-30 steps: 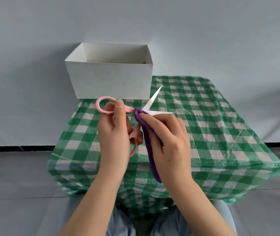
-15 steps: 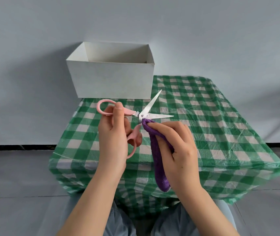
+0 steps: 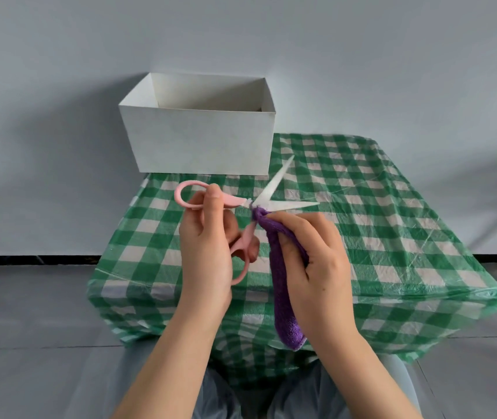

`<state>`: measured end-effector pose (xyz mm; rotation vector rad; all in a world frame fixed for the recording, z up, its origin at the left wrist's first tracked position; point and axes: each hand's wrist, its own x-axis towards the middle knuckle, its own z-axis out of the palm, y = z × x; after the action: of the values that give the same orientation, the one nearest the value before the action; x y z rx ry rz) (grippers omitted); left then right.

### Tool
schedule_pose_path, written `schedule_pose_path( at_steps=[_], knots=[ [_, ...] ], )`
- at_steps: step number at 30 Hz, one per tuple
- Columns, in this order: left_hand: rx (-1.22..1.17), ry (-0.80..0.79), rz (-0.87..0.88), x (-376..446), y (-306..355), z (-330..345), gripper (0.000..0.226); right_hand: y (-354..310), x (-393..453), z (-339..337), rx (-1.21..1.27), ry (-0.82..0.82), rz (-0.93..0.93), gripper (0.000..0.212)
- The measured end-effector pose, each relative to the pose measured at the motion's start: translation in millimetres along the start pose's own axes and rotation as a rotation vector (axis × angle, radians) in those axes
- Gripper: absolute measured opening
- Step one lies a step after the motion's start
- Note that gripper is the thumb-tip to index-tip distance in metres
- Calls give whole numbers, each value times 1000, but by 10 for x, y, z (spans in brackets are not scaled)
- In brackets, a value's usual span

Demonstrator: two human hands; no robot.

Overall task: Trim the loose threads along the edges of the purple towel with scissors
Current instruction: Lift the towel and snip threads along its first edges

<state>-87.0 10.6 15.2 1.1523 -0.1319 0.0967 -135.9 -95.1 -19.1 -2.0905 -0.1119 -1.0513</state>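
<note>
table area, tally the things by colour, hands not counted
Pink: 1, the scissors
Purple: 1, the towel
White: 1, the open cardboard box
Green and white: 1, the checked tablecloth
Total: 4

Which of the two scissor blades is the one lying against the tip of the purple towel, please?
The lower blade, pointing right, lies against the purple towel tip; the upper blade angles up toward the white box, clear of it.

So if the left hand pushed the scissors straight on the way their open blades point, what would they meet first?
Probably the purple towel: its top end already sits at the crotch of the scissors that the left hand holds, with the right hand pinching it just below. Depth is uncertain.
</note>
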Motion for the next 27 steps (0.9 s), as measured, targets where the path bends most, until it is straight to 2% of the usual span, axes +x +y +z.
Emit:
schedule_pose_path(
  at_steps=[4,11,15,20,27],
  knots=[
    [-19,37,-2,49,41,-18,34,-21,-11,-60,31,8,-45,26],
    [131,38,74,17,31,0,36,-42,90,26,14,-55,-58,27],
    [26,-6,26,-34,28,25,37,-54,59,14,45,-50,-21,27],
    [-52,20,-2,-34,55,49,33,-23,-6,-53,46,54,15,27],
    [83,31,52,-31,36,48,37,-100,64,5,48,12,-51,25]
  ],
)
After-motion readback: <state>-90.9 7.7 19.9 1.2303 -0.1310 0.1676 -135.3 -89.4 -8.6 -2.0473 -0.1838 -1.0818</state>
